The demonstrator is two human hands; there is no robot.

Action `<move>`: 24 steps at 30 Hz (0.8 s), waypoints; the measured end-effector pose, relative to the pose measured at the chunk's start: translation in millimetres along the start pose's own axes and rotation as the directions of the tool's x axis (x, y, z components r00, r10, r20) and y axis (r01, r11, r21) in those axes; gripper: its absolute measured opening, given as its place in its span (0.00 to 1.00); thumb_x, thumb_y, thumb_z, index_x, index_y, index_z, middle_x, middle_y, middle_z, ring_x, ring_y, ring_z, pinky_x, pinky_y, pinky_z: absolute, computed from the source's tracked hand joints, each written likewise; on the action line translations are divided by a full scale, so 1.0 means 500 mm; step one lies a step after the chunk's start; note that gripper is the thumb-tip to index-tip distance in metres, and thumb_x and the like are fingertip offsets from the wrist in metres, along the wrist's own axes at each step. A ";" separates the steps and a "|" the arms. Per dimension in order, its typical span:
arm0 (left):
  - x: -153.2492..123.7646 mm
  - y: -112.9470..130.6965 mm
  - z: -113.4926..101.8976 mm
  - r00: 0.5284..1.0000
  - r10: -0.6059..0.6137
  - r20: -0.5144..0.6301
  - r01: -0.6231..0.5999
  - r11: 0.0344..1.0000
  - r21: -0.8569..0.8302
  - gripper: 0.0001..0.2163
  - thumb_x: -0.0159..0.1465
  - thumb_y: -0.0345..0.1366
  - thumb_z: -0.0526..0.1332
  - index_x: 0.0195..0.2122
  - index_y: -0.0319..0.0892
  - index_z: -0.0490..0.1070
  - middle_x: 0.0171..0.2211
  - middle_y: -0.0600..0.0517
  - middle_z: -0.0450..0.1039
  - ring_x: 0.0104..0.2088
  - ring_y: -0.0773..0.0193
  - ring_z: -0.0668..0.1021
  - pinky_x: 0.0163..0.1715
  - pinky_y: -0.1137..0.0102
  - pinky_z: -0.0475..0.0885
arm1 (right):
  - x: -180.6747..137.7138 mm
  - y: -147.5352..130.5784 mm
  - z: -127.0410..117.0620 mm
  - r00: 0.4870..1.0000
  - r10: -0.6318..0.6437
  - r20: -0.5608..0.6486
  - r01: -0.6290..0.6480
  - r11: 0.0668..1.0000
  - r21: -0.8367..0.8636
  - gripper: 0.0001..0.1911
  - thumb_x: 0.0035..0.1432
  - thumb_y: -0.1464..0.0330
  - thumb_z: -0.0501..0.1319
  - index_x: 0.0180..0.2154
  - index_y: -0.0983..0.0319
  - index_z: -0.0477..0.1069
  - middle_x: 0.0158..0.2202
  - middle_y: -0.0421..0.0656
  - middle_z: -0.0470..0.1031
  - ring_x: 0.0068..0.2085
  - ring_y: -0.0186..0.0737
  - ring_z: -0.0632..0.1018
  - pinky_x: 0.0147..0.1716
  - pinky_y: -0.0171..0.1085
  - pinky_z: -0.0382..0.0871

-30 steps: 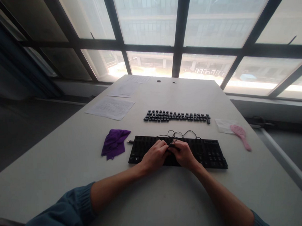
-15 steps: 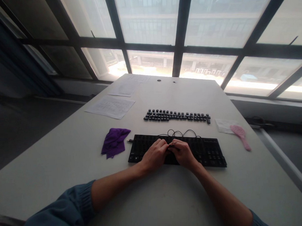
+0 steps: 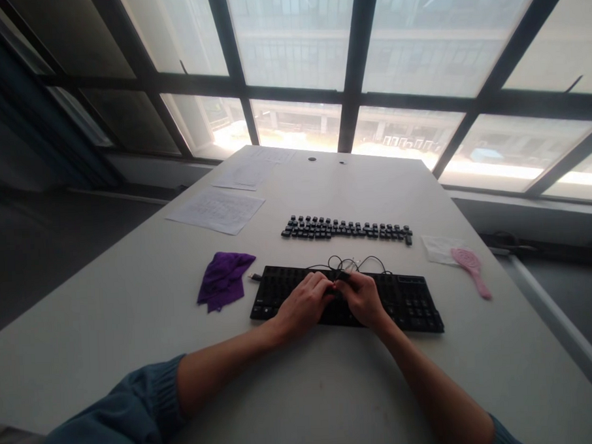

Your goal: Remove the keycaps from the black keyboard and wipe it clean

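Observation:
A black keyboard (image 3: 412, 302) lies flat on the white table, and many of its key positions look bare. Over its middle, my left hand (image 3: 304, 303) is closed in a pinch, fingertips meeting those of my right hand; what it pinches is too small to make out. My right hand (image 3: 363, 299) is closed around a small dark keycap puller (image 3: 351, 265), whose thin wire prongs stick up past the fingers. Behind the keyboard, its black cable (image 3: 371, 258) lies in loops. Farther back, loose black keycaps (image 3: 345, 229) are laid out in rows.
A crumpled purple cloth (image 3: 224, 279) lies left of the keyboard, near the USB plug (image 3: 254, 277). To the right are a pink hairbrush (image 3: 469, 267) and a clear plastic bag (image 3: 434, 247). Printed papers (image 3: 217, 210) rest at the far left, with windows beyond the table.
My right hand has turned, and the wire prongs now show above its fingers. My left hand stays pinched at nearly the same spot. The keycap rows have not moved.

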State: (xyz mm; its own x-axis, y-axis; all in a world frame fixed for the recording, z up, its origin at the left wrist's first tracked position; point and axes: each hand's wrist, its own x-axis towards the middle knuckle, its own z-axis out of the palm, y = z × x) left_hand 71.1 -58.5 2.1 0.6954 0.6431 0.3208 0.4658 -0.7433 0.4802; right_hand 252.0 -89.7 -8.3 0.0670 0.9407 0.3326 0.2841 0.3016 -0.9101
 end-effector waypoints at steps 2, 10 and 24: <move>-0.001 0.001 -0.002 1.000 -0.008 -0.003 0.008 1.000 -0.021 0.05 0.69 0.30 0.57 0.45 0.41 0.67 0.44 0.48 0.69 0.46 0.57 0.71 0.49 0.61 0.71 | 0.000 0.000 0.000 1.000 -0.015 0.007 0.015 1.000 0.001 0.10 0.60 0.68 0.61 0.26 0.62 0.70 0.23 0.38 0.68 0.26 0.35 0.67 0.26 0.34 0.61; 0.001 -0.007 -0.001 0.999 -0.038 -0.029 0.036 0.996 -0.082 0.03 0.69 0.31 0.57 0.42 0.41 0.67 0.43 0.48 0.70 0.45 0.57 0.73 0.48 0.61 0.72 | 0.000 -0.007 0.010 0.988 -0.153 0.019 0.154 0.981 -0.115 0.08 0.62 0.69 0.61 0.28 0.61 0.72 0.29 0.43 0.73 0.32 0.40 0.73 0.34 0.38 0.67; -0.005 0.000 -0.004 0.983 0.117 -0.143 -0.104 0.990 0.093 0.05 0.68 0.33 0.60 0.43 0.43 0.73 0.46 0.47 0.71 0.47 0.57 0.72 0.48 0.62 0.71 | 0.007 0.002 0.011 0.989 0.141 -0.053 -0.134 0.983 0.122 0.14 0.63 0.62 0.60 0.28 0.62 0.70 0.23 0.40 0.74 0.23 0.36 0.74 0.23 0.34 0.67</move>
State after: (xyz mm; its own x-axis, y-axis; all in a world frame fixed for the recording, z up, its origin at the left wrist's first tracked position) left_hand 68.1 -59.7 3.1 0.6594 0.5716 0.4883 0.4395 -0.8201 0.3665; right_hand 247.3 -85.1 -9.4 0.1570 0.9642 0.2138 0.1533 0.1900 -0.9697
